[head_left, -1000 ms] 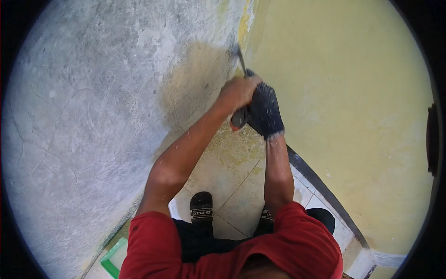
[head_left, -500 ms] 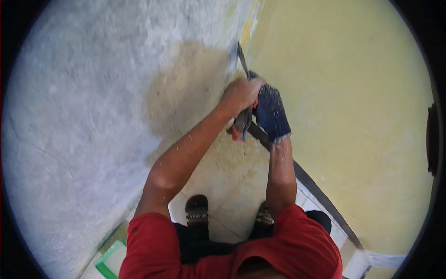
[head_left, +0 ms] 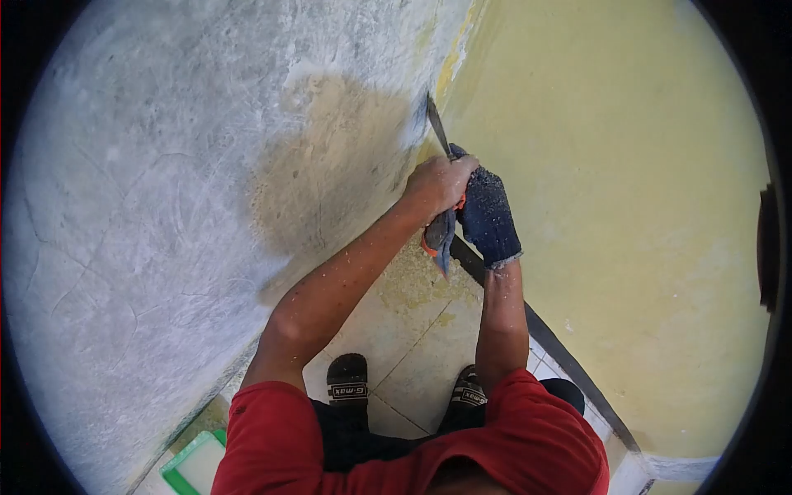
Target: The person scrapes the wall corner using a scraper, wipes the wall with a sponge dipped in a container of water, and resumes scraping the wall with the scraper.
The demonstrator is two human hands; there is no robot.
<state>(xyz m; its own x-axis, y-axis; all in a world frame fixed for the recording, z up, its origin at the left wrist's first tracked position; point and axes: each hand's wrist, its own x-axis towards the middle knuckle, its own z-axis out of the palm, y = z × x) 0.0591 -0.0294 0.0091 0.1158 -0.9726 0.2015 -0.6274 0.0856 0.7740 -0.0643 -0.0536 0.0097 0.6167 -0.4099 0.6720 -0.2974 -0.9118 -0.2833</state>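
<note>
A scraper [head_left: 437, 122] with a narrow dark metal blade points up into the corner between the grey wall and the yellow wall. Its tip is at the scuffed edge of the grey side. My left hand [head_left: 440, 181], bare and closed, wraps the tool near the base of the blade. Close against it, my right hand [head_left: 487, 210] wears a dark blue knitted glove sprinkled with pale flakes and is also closed on the scraper. A grey-blue piece of cloth [head_left: 440, 239] with orange edging hangs below my hands; the handle is hidden.
The grey wall [head_left: 140, 165] has a brown damp-looking patch; the yellow wall [head_left: 627, 206] rises on the right above a dark skirting strip [head_left: 569, 351]. Yellowish debris lies on the tiled floor [head_left: 396, 330]. A green-rimmed container [head_left: 180, 468] stands at lower left, beyond my sandalled feet.
Both hands and the scraper have moved slightly down along the corner, the blade tip lower than before. The hanging cloth has shifted and now dangles in a point.
</note>
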